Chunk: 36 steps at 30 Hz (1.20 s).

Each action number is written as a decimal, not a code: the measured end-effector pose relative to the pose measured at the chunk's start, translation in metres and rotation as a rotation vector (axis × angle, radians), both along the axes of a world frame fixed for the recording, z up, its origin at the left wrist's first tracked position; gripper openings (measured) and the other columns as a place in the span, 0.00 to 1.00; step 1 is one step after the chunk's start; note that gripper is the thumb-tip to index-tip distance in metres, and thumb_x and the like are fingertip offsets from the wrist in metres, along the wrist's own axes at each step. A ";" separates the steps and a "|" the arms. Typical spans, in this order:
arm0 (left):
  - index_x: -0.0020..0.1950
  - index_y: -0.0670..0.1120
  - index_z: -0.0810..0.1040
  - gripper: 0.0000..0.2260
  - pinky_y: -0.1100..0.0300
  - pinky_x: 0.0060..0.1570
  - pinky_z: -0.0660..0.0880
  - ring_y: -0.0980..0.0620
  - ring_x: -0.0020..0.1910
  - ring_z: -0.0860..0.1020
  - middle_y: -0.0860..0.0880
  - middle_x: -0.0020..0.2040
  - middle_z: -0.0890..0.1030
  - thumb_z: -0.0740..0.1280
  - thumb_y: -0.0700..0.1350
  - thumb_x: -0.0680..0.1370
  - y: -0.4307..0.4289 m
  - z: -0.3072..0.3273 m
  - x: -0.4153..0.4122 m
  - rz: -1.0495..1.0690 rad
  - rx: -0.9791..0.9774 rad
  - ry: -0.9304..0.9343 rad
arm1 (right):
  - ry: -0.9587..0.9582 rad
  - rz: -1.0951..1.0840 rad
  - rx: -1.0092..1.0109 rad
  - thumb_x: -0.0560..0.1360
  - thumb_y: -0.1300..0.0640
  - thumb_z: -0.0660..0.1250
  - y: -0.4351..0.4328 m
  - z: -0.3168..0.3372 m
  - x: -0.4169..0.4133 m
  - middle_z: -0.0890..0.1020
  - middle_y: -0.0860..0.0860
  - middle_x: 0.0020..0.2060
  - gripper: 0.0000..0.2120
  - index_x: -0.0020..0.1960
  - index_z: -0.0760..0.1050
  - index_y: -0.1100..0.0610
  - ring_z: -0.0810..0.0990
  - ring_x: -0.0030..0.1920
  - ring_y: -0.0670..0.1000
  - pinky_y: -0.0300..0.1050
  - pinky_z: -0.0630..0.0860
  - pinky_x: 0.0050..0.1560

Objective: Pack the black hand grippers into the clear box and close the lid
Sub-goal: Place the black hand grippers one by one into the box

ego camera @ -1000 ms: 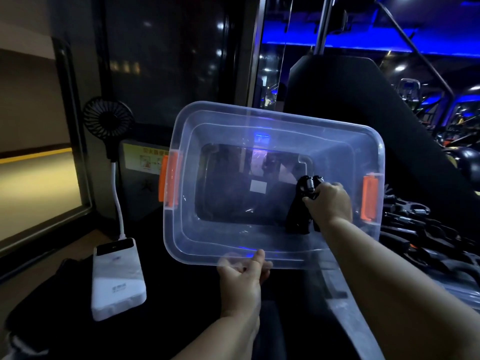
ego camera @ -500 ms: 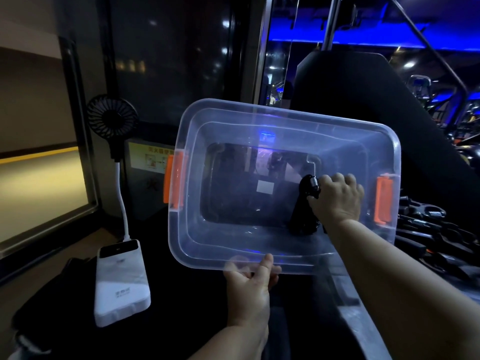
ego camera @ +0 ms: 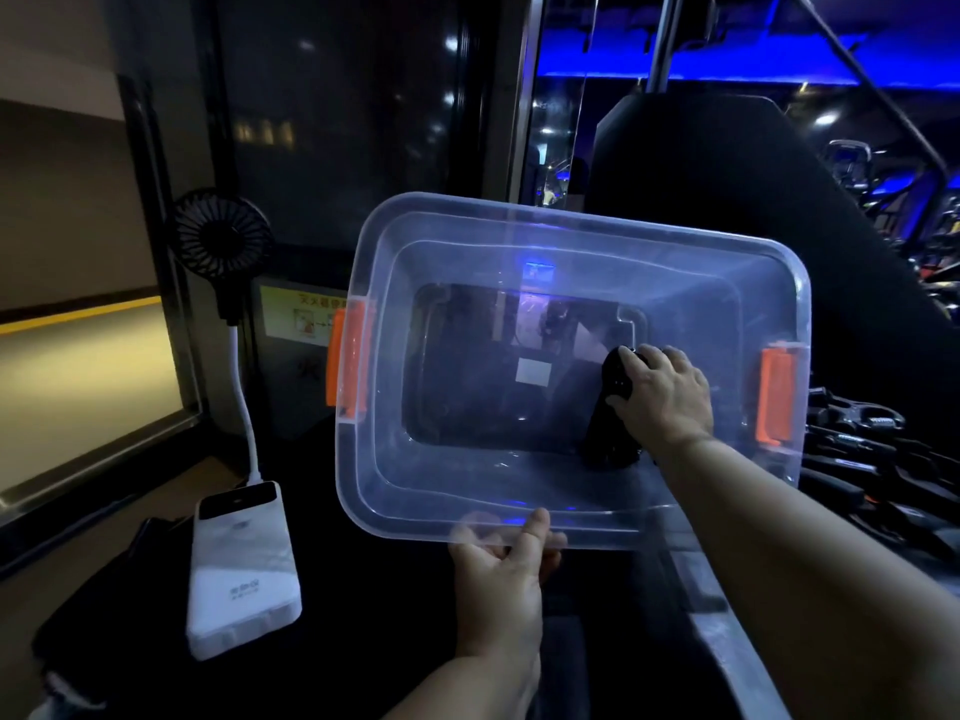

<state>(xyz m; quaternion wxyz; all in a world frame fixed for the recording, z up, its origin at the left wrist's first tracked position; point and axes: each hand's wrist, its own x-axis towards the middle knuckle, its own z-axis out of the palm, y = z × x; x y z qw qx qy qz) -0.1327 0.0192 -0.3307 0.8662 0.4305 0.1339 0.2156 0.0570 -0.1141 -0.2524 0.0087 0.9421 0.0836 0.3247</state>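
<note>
The left hand (ego camera: pixel 498 579) is gripping the clear box (ego camera: pixel 571 215) rim. The right hand (ego camera: pixel 665 397) is gripping a hand gripper (ego camera: pixel 608 444) inside the box; best laying it flat.

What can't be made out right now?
Head view, dim:
1. Hand gripper in the clear box: top covered by the right hand, handles lost in darkness.
2. Loose hand grippers: count unclear, cut off by right edge and box.
3. Left hand fingers: blurred beneath the box rim.
4. Lid: not identifiable.

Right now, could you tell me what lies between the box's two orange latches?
Head view: a white label and the right hand holding a black hand gripper, inside the clear box.
</note>
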 end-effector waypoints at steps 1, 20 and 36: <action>0.51 0.43 0.65 0.13 0.60 0.37 0.77 0.52 0.32 0.82 0.38 0.38 0.80 0.69 0.37 0.75 0.000 0.000 0.000 0.000 -0.001 0.001 | 0.001 -0.003 -0.009 0.71 0.46 0.68 0.000 0.000 0.000 0.74 0.48 0.62 0.24 0.65 0.69 0.49 0.65 0.66 0.55 0.51 0.65 0.63; 0.53 0.43 0.65 0.13 0.61 0.36 0.78 0.52 0.34 0.83 0.36 0.41 0.81 0.69 0.38 0.75 -0.001 0.004 -0.005 0.013 0.040 -0.003 | -0.367 0.439 0.231 0.76 0.52 0.62 -0.052 0.002 -0.097 0.78 0.56 0.56 0.16 0.59 0.77 0.59 0.72 0.60 0.61 0.48 0.63 0.66; 0.57 0.40 0.66 0.17 0.60 0.37 0.78 0.51 0.36 0.84 0.42 0.35 0.83 0.70 0.40 0.75 -0.001 -0.004 0.001 0.033 0.097 0.002 | 0.276 -0.098 0.728 0.78 0.53 0.60 -0.137 -0.076 -0.123 0.76 0.57 0.59 0.14 0.61 0.76 0.54 0.70 0.62 0.58 0.53 0.68 0.62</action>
